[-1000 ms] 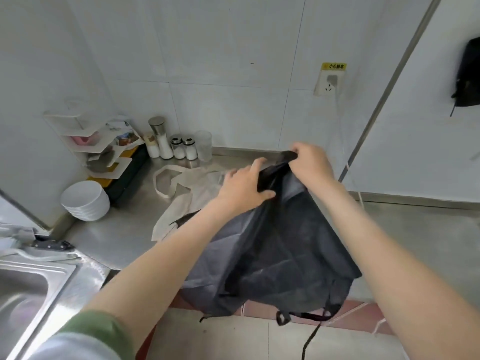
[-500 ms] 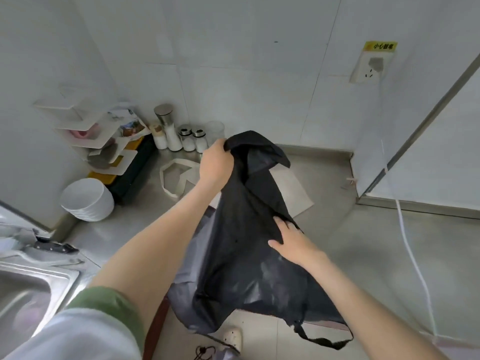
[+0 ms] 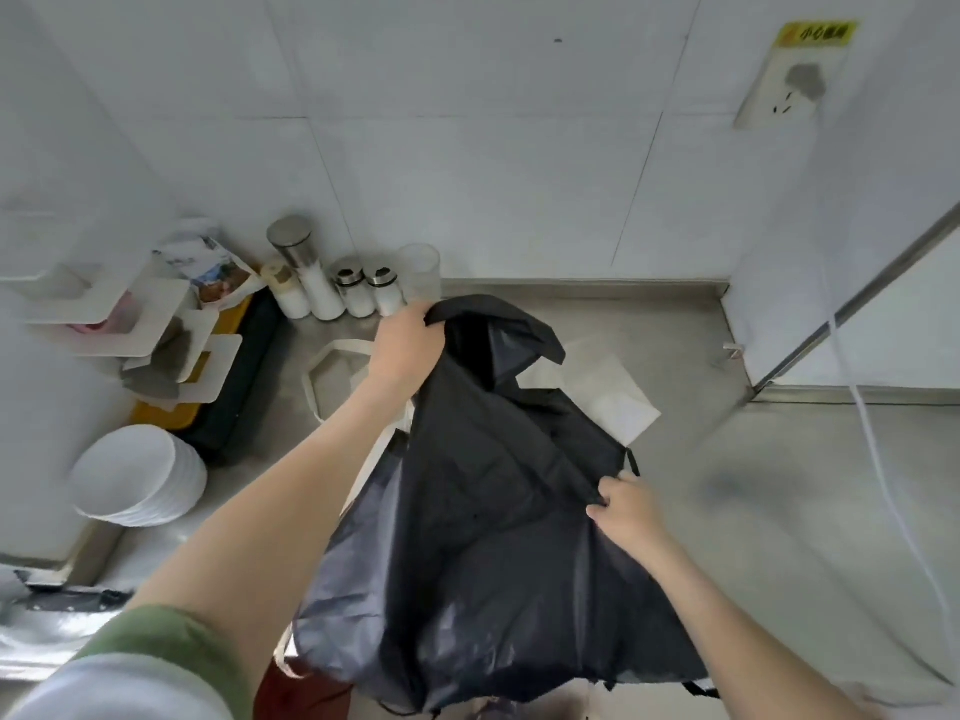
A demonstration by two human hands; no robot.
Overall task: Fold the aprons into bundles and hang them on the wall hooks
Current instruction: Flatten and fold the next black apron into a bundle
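left hand (image 3: pixel 408 348): we grip the black apron (image 3: pixel 493 537) at its top | right hand (image 3: pixel 628 509): pinching its side hem | handling: we judge it light, limp, slippery; hold hems

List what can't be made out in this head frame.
Head view only.
Wall hooks: outside the frame.
White apron: mostly covered by the black apron.
Black apron's hem: cut off by the bottom edge.
Left hand: fingers hidden behind the hand itself and the cloth it grips.
Yellow sign: text blurred.
Shelf: items blurred.
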